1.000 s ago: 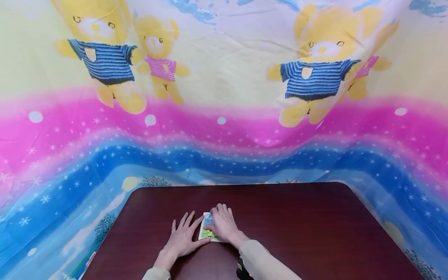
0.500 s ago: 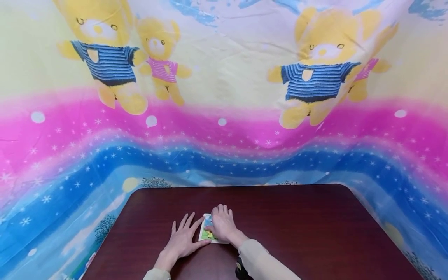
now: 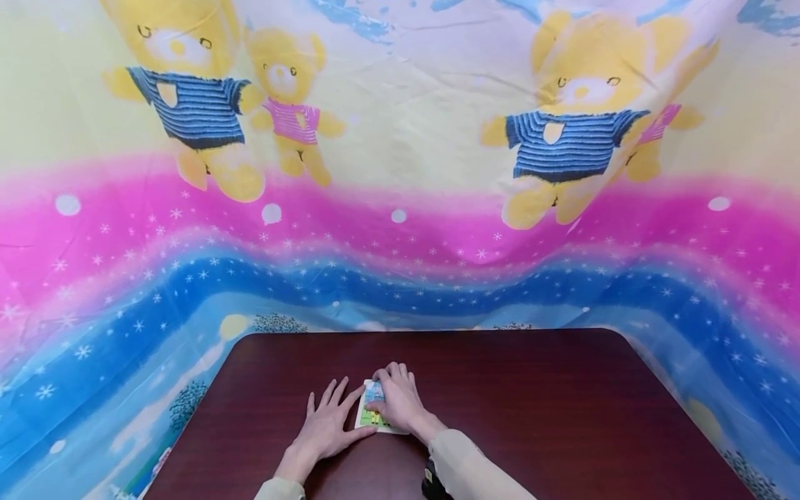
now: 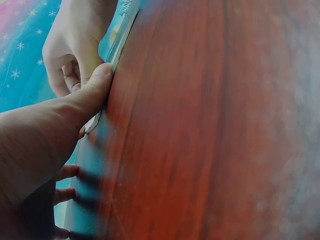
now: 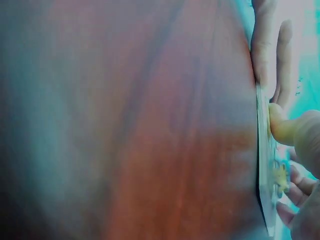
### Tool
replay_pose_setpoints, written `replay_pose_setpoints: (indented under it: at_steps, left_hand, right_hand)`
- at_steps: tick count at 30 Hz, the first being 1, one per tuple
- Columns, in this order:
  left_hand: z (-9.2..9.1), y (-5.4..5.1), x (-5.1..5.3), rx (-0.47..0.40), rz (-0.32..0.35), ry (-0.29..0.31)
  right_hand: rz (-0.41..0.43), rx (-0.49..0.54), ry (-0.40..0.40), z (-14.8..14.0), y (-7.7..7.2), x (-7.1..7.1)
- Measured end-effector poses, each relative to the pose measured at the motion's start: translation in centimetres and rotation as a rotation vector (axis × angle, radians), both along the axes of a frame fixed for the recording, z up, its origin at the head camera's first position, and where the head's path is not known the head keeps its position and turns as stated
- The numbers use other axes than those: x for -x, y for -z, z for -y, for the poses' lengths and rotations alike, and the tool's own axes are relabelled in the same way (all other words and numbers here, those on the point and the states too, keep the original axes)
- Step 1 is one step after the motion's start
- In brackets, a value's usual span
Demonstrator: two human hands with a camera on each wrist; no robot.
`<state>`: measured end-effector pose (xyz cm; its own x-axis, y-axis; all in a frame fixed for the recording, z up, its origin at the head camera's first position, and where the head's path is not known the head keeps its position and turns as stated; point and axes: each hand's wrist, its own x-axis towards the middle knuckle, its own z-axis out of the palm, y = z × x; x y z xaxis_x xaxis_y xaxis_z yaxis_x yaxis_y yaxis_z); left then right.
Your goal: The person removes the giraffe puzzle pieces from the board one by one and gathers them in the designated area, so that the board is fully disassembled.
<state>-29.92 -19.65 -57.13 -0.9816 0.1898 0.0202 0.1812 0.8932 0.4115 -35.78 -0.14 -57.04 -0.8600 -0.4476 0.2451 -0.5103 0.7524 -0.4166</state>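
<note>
Snugly, my left hand (image 3: 325,427) frames the board (image 3: 366,419), its fingers spread straight with tips down on the table (image 3: 531,396), the thumb against the board's near edge, the forefinger by its far left corner. My right hand (image 3: 401,401) covers the board's right side with curled fingers, the thumb touching its face; a small yellow bit (image 5: 282,179) stands up beside those fingers, though whether I pinch it, I cannot tell. The board lies flat, left of the table's middle, its pale left rim showing between my hands. Dark wood runs widest to my right, narrower to my left, and onward to the far edge, with the cloth (image 3: 400,250) behind.
</note>
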Motion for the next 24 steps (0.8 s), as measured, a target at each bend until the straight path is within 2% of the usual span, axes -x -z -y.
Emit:
replay_pose_setpoints:
  at_steps: [7,24]
  left_hand:
    - [-0.07,-0.21,0.04,0.002,-0.006,-0.001]
    - [-0.04,0.06,-0.06,-0.002,-0.002,-0.006]
  right_hand:
    - [-0.079,0.029,-0.015,-0.43,0.21,-0.03]
    - [-0.079,0.028,0.001,-0.94,0.89,0.26]
